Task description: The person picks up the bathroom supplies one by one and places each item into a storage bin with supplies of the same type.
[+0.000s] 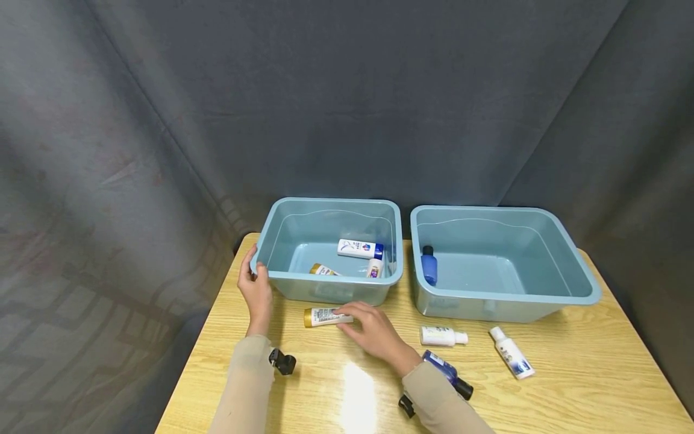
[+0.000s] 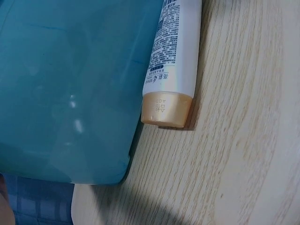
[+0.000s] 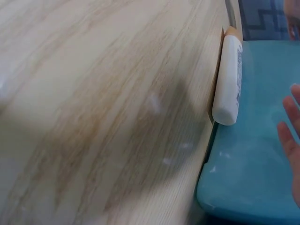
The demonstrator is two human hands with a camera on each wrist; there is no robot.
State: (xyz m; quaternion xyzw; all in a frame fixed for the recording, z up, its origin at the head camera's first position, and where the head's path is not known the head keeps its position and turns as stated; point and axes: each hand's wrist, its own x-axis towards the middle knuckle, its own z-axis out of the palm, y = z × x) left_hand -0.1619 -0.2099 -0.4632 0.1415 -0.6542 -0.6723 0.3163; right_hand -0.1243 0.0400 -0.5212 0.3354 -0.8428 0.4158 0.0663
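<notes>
At the front left corner of the left blue bin (image 1: 325, 288), my left hand (image 1: 257, 295) grips the rim between thumb and fingers. A white tube with a gold cap (image 1: 320, 317) lies on the table along that bin's front wall, cap to the left. Over the tube's right end is my right hand (image 1: 374, 331), fingers extended. In the right wrist view those fingers (image 3: 291, 136) appear apart from the tube (image 3: 227, 77). Printed text shows on the tube (image 2: 172, 56) in the left wrist view. Inside the left bin lie a blue-capped white tube (image 1: 355, 248), another gold-capped tube (image 1: 324, 269) and a small white bottle (image 1: 375, 268).
A second blue bin (image 1: 504, 297) stands to the right, with a blue bottle (image 1: 429, 268) inside. Before it lie a white bottle (image 1: 438, 336), another white bottle (image 1: 512, 354) and a dark blue bottle (image 1: 441, 366) near my right sleeve. A grey curtain (image 1: 347, 108) hangs behind.
</notes>
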